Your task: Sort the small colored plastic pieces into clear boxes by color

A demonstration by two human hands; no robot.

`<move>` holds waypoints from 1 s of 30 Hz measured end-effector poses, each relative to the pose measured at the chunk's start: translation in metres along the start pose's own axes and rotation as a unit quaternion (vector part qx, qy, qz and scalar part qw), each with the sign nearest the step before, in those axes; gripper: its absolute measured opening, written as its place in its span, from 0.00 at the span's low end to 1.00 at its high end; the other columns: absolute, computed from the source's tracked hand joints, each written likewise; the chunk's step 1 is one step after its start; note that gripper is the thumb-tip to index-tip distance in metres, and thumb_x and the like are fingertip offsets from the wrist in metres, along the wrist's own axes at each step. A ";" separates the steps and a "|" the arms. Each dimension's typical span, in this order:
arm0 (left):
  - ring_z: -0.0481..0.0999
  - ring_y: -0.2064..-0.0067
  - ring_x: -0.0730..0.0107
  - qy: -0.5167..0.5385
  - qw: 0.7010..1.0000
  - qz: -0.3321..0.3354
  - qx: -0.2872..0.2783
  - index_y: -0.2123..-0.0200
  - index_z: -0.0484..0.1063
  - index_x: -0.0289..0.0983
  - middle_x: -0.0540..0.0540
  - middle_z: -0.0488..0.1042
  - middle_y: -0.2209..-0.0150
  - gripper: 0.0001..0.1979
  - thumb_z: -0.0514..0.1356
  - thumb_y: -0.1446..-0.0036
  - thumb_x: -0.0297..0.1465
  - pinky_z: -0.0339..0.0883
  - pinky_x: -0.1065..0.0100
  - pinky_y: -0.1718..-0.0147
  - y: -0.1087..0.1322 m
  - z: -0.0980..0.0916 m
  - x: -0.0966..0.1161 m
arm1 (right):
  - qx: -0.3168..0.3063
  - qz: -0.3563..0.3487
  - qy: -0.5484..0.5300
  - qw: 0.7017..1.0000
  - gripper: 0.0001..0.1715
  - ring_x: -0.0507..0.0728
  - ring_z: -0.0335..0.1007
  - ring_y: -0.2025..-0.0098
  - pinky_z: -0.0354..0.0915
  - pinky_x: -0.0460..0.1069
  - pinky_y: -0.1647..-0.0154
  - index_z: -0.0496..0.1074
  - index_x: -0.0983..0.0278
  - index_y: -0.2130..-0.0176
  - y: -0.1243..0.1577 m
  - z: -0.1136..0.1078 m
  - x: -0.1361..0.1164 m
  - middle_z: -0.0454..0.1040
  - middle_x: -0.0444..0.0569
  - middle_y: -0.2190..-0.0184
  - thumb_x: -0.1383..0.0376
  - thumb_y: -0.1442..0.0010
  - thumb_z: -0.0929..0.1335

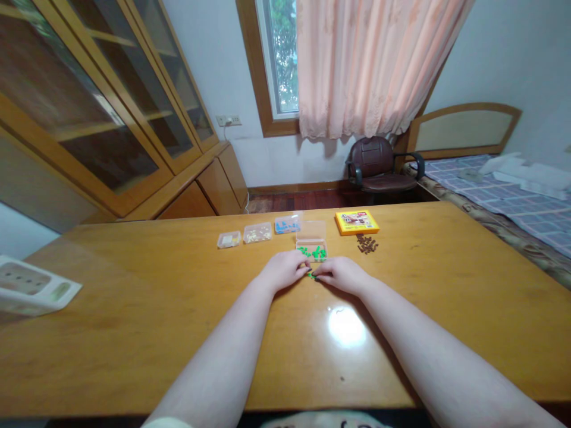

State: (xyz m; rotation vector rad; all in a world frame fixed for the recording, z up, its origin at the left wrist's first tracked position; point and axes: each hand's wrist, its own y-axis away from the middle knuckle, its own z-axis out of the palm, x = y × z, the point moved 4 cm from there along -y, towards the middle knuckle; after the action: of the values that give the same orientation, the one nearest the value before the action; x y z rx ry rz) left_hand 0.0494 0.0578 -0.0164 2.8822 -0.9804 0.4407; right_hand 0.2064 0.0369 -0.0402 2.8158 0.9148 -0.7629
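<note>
Both my hands meet at the middle of the wooden table [134, 309]. My left hand [285, 268] and my right hand [341, 273] have their fingers curled in a pinch, fingertips almost touching, around a few small green pieces [311, 274] on the tabletop. Just beyond them stands an open clear plastic box [311, 241] holding more green pieces [317, 252]. What exactly each pinch grips is too small to make out.
Three small clear boxes stand in a row behind: one with pale pieces [229, 239], one with yellowish pieces [257, 232], one with blue pieces [286, 224]. A yellow box [356, 222] and a heap of brown pieces [366, 244] lie right. A white tray [31, 285] sits far left.
</note>
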 end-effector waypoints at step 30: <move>0.73 0.62 0.67 -0.074 0.994 -0.063 0.040 0.63 0.73 0.41 0.47 0.74 0.63 0.10 0.53 0.41 0.35 0.64 0.69 0.63 0.004 -0.011 -0.011 | 0.009 0.013 0.057 0.998 0.11 0.55 0.73 0.64 0.62 0.46 0.63 0.78 0.58 0.63 -0.001 0.000 -0.003 0.79 0.47 0.65 0.61 0.41 0.65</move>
State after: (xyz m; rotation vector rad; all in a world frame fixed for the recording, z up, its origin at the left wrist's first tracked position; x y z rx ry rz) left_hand 0.0362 0.0623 -0.0091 3.0643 -0.8085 0.2670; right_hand 0.2031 0.0360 -0.0387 2.9067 0.8898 -0.6145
